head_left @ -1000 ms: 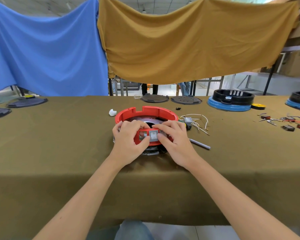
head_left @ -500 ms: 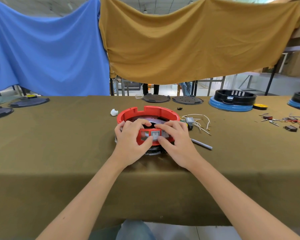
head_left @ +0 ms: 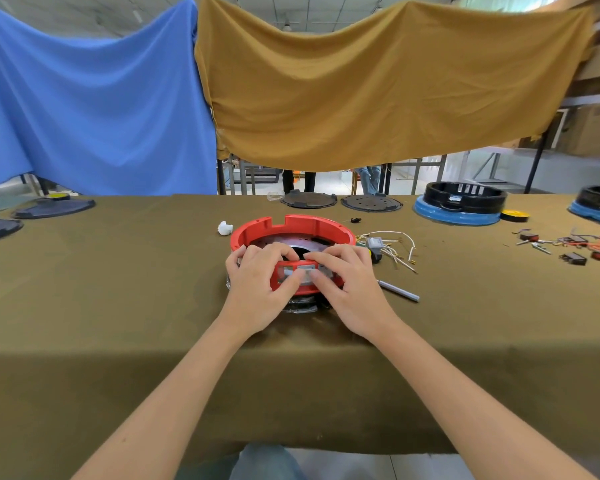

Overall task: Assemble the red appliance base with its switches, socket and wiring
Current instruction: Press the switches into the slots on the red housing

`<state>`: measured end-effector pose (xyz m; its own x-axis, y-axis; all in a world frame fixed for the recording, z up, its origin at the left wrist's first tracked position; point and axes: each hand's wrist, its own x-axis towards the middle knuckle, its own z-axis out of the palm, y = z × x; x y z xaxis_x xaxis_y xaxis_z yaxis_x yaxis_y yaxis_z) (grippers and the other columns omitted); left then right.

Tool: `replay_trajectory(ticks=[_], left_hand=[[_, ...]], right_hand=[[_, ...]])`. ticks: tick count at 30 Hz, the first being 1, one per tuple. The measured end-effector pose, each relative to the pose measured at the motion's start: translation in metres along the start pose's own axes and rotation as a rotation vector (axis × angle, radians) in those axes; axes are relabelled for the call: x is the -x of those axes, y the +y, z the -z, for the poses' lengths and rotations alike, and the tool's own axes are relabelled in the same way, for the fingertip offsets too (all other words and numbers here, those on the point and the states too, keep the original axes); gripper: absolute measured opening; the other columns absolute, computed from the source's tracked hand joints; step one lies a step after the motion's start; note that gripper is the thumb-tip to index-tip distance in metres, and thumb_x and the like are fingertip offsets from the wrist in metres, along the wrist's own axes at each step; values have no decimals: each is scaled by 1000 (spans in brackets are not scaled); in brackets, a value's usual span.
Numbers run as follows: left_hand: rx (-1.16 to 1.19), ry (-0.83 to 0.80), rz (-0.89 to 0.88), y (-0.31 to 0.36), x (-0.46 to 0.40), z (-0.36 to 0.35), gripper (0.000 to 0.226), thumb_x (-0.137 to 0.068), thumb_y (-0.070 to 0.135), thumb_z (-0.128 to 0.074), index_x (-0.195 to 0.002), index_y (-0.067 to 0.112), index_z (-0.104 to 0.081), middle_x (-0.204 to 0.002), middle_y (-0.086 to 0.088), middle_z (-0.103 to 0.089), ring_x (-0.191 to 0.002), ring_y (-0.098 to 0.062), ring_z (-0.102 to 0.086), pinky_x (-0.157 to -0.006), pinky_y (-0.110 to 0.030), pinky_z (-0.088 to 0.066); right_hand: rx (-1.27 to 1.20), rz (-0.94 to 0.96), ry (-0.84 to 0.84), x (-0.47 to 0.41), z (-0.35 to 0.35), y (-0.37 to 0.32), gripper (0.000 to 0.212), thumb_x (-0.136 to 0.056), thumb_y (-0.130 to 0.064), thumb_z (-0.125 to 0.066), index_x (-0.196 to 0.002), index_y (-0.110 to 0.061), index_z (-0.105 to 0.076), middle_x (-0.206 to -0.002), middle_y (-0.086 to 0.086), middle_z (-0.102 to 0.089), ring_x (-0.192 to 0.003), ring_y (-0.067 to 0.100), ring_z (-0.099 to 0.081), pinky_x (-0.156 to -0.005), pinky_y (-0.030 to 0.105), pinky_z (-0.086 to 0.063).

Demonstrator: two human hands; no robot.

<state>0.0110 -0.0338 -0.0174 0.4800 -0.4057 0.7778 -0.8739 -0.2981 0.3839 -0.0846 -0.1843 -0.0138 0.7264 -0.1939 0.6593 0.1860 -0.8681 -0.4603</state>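
Head view, red base (head_left: 293,227) upright, switch panel facing camera

One red appliance base (head_left: 293,228) sits on the table (head_left: 118,289), with two hands on it, the left hand (head_left: 257,289) and the right hand (head_left: 352,291). Two blue-rimmed black bases (head_left: 459,204) stand far right. Four dark flat discs (head_left: 309,199) line the far edge. One grey pen (head_left: 399,291). Perhaps four small switches (head_left: 574,258) lie scattered, too small to count surely.

Blue cloth (head_left: 90,98) beside ochre cloth (head_left: 378,84)
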Motion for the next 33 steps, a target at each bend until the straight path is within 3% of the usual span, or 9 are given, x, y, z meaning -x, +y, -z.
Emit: replay_trajectory(ticks=[10, 13, 16, 19, 21, 25, 28, 30, 33], left_hand=[[1, -19, 10, -1, -1, 0, 19, -90, 37, -51, -106, 34, -59, -94, 23, -58, -103, 5, -48, -111, -24, -10], [-10, -14, 5, -1, 0, -2, 20, -90, 41, -52, -106, 32, -59, -97, 22, -59, -101, 3, -49, -109, -24, -16], [-79, 11, 22, -1, -2, -3, 22, -89, 40, -61, -105, 25, -58, -98, 15, -60, -99, -7, -51, -99, -25, -24], [-154, 24, 11, 1, -3, -3, 21, -87, 34, -66, -99, 19, -57, -96, 8, -58, -94, -14, -50, -89, -29, -30], [-132, 6, 14, 4, -3, -2, 16, -85, 30, -60, -97, 20, -57, -95, 9, -56, -94, -14, -50, -91, -31, -31], [-42, -28, 8, 3, -2, 0, 17, -84, 18, -51, -98, 21, -61, -99, 13, -57, -102, -6, -49, -99, -17, -21], [-10, -34, 24, -1, -4, -1, 19, -87, 16, -52, -100, 21, -65, -105, 12, -59, -107, -6, -50, -101, -15, -20], [-4, -51, 24, -3, -5, -2, 20, -88, 19, -52, -102, 22, -66, -107, 11, -60, -110, -7, -51, -101, -19, -23], [-8, -58, 22, -5, -5, -2, 21, -89, 21, -52, -104, 23, -66, -108, 12, -59, -111, -9, -51, -101, -16, -21]], right_hand=[[-92, -58, -24, -2, 2, 1, 31, -102, -27, -49, -130, -26, -63, -121, -12, -55, -119, 5, -33, -96, 1, -19], [-249, -172, 107, -11, 14, 10, 30, -102, -19, -48, -126, -25, -64, -123, -11, -55, -118, 1, -46, -100, 15, -36], [-164, -397, 270, -31, 34, 39, 32, -96, -9, -51, -123, -21, -63, -119, -6, -58, -114, 9, -53, -99, 28, -43], [55, -545, 163, -46, 50, 80, 40, -92, 0, -52, -129, -14, -58, -126, 4, -58, -118, 19, -52, -102, 34, -44], [192, -551, 51, -55, 54, 103, 46, -91, 4, -52, -134, -14, -55, -132, 6, -56, -124, 23, -48, -107, 40, -42], [368, -455, -126, -76, 48, 121, 68, -87, 11, -50, -144, -25, -45, -149, 3, -42, -138, 29, -30, -112, 48, -33], [549, -315, -316, -92, 38, 125, 83, -82, 16, -52, -149, -32, -39, -154, -1, -38, -135, 30, -30, -106, 46, -39], [704, -224, -428, -96, 34, 132, 73, -86, 7, -57, -147, -32, -42, -145, 2, -47, -129, 29, -38, -102, 45, -44], [810, -215, -389, -92, 32, 143, 59, -89, -4, -61, -141, -29, -49, -131, 6, -55, -120, 27, -45, -96, 41, -49]])
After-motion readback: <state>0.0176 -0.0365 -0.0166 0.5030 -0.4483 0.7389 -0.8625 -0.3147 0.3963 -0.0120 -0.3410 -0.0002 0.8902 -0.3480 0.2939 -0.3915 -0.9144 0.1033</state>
